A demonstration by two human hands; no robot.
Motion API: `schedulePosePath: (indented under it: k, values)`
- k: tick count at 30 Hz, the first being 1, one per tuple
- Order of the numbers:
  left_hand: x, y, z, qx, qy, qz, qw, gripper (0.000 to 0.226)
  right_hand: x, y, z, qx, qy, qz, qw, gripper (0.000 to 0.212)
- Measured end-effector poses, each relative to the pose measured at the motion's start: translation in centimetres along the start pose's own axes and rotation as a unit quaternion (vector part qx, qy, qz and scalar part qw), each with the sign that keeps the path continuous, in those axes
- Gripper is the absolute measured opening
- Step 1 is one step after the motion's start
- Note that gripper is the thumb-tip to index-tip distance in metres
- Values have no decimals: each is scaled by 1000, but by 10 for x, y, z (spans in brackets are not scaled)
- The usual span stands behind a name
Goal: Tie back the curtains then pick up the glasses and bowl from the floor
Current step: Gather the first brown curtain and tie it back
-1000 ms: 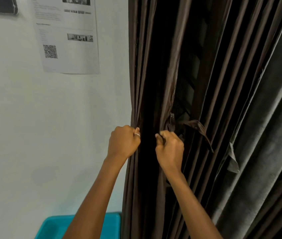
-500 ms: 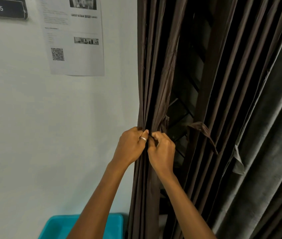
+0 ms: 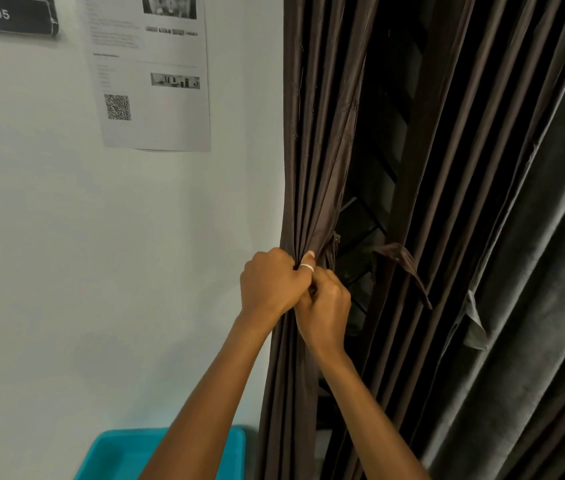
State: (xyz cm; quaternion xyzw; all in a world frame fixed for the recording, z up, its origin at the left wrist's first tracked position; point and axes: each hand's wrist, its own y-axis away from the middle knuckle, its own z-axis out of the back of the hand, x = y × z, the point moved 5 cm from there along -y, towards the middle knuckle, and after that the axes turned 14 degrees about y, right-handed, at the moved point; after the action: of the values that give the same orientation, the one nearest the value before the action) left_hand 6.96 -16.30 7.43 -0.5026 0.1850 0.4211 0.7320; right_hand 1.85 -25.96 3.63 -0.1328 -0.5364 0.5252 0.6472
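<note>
Head view: both hands meet at the left edge of the brown curtain [image 3: 312, 161], where its folds are bunched tight against the white wall [image 3: 66, 271]. The left hand [image 3: 272, 284] is closed in a fist around the gathered folds, thumb up against the fabric, with a pale ring [image 3: 307, 267] on that thumb. The right hand [image 3: 326, 313] sits just below and to the right, touching the left, its fingers curled in toward the bunch; they seem to pinch something there, though what exactly is hidden behind the knuckles. Right of the hands the curtain parts, showing dark window slats [image 3: 364, 237]. A brown strap [image 3: 402, 265] hangs loose from the next folds (one end dangling down to the right, apart from both hands). Further right hangs a grey curtain [image 3: 533, 306]. On the wall above are a printed sheet [image 3: 156, 109] with a QR code and a black sign [image 3: 7, 15] reading "WS 05". A teal bin [image 3: 118, 455] sits at the bottom edge, partly behind the left forearm. Glasses and bowl are out of sight.
</note>
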Motion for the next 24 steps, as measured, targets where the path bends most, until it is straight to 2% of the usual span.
schedulePosePath:
  k: [3,6,10,15,19,21,24]
  values:
    - [1,1,1,-14,-10,2,1000,53,-2,-3,1,21,-37,13,999,27]
    - [7,3,2,-6,5,-11,1000,50,-7,-2,1,79,-101,-7,992,19]
    - [12,7,-2,-1,45,-45,998,46,-14,-5,-4,165,-196,-108,961,51]
    - [16,11,-9,50,118,-63,990,29,-14,-22,1,235,-240,-124,934,68]
    - [16,14,-14,77,158,-55,983,34,-7,-24,-1,301,-248,-91,917,59]
    - [15,15,-18,93,163,-57,981,29,-4,-26,-4,284,-241,-86,924,54]
    - [14,20,-22,171,148,-101,969,40,-14,-31,-5,221,-259,-120,932,32]
